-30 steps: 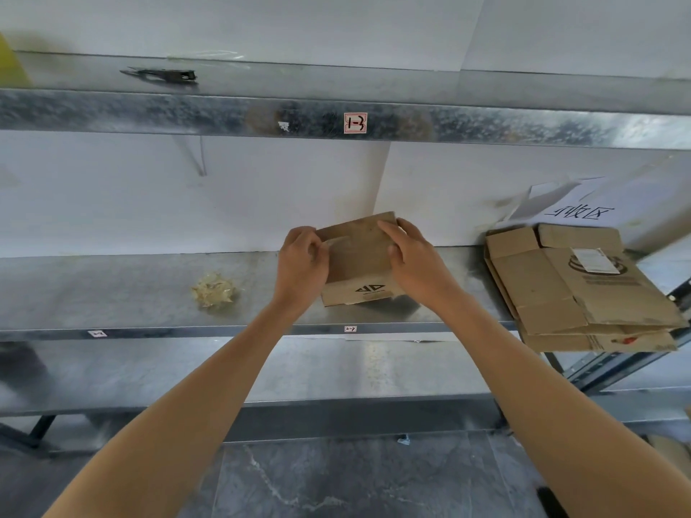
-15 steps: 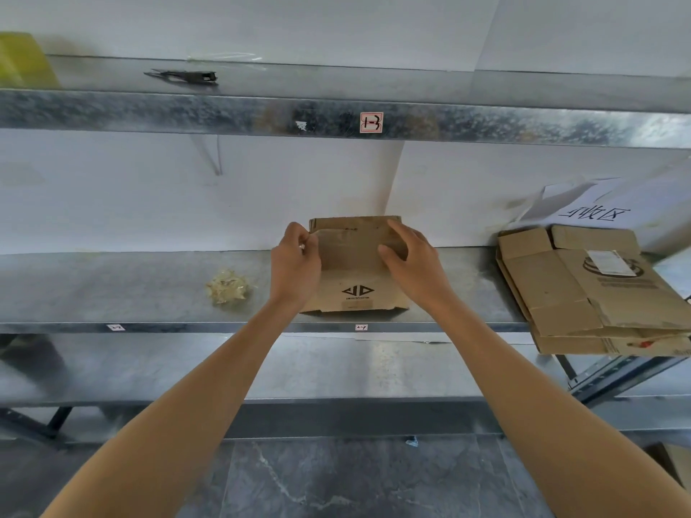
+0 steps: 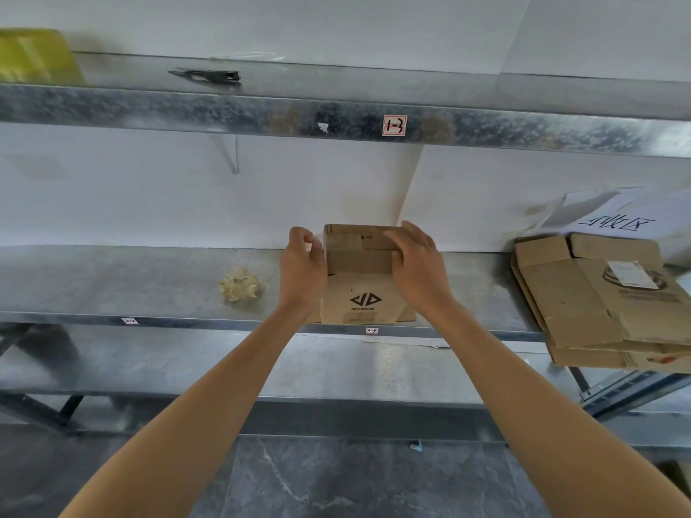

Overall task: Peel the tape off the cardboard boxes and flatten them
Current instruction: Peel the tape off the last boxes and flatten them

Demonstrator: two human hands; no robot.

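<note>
Box (image 3: 364, 289), small, brown cardboard: I see it standing on the middle metal shelf (image 3: 112, 278), close to the front edge, with its printed logo facing me. Left hand (image 3: 301, 272): fingers and thumb curled at the box's upper left corner, pinching there; I cannot tell whether they hold tape or only cardboard. Right hand (image 3: 418, 263): fingers bent over the upper right edge, gripping the box from that side. Wad of tape (image 3: 241, 285), yellowish, crumpled: same shelf, left of the box, apart from it. Flattened boxes (image 3: 605, 304): a stack at the shelf's right end, overhanging the front edge, with a white label on the top one. Paper sheet (image 3: 617, 218), white, handwritten: behind that stack, against the wall. Black tool (image 3: 207, 76) and yellow object (image 3: 33, 56): on the upper shelf (image 3: 486, 132), left part.
</note>
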